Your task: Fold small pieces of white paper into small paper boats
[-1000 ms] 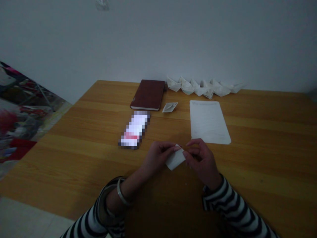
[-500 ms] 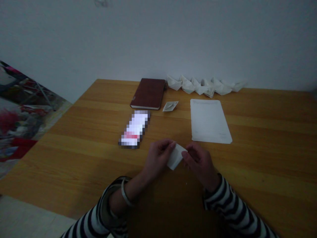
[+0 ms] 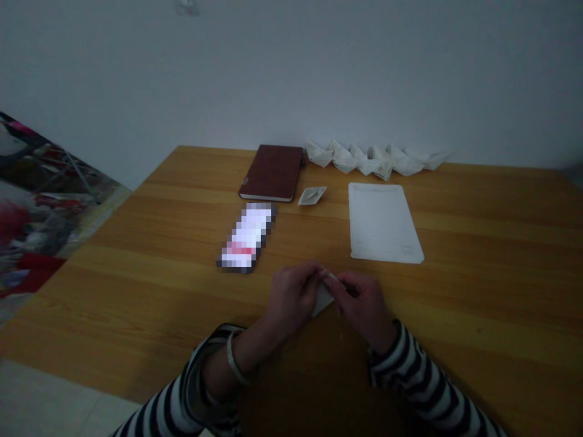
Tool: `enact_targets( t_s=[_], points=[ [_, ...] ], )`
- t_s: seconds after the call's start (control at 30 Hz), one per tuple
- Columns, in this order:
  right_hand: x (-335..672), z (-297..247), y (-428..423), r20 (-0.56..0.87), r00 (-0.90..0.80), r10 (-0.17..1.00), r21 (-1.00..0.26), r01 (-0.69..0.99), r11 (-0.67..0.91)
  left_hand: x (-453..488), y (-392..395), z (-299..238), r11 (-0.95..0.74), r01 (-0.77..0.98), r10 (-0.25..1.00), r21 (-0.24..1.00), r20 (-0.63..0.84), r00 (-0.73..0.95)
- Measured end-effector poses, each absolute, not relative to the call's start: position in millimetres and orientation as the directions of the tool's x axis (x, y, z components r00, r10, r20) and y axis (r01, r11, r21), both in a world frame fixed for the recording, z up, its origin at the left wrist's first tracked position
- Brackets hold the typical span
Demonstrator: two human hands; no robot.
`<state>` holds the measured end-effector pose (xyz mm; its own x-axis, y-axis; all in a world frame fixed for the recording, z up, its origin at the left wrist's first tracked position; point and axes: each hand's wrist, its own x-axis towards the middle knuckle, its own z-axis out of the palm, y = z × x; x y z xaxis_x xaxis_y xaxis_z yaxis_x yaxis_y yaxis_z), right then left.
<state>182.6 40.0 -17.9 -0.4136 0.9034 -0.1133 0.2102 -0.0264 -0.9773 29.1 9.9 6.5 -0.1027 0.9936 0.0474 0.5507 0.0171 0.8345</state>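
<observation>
Between my two hands is a small folded piece of white paper [image 3: 322, 300], partly covered by my fingers. My left hand [image 3: 294, 297] grips its left side, fingers closed. On the other side my right hand [image 3: 362, 303] pinches the paper's upper right edge, its thumb close to the left fingertips. Beyond the hands, to the right, lies a lined white sheet [image 3: 385, 223], flat on the wooden table. A small flattened folded-paper piece [image 3: 312, 195] rests farther back, left of that sheet.
Several folded paper boats [image 3: 364, 159] stand in a row along the wall at the table's back. Left of them lies a brown notebook [image 3: 273, 172], with a phone [image 3: 248, 237], its screen lit and blurred, in front. The wooden table [image 3: 150, 255] ends at left above a tiled floor.
My right thumb and fingers have moved left along the paper's top edge, nearer my left fingertips. Less of the paper shows now. The things lying on the table stay in place.
</observation>
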Motion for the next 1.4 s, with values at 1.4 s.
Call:
enact_targets(
  t_s=[1.4],
  points=[
    [174,-17,12,0.019,-0.263,0.965,-0.997,0.061,0.036,12,19,11,0.033,-0.078,0.868,0.996,-0.067,-0.491]
  ],
)
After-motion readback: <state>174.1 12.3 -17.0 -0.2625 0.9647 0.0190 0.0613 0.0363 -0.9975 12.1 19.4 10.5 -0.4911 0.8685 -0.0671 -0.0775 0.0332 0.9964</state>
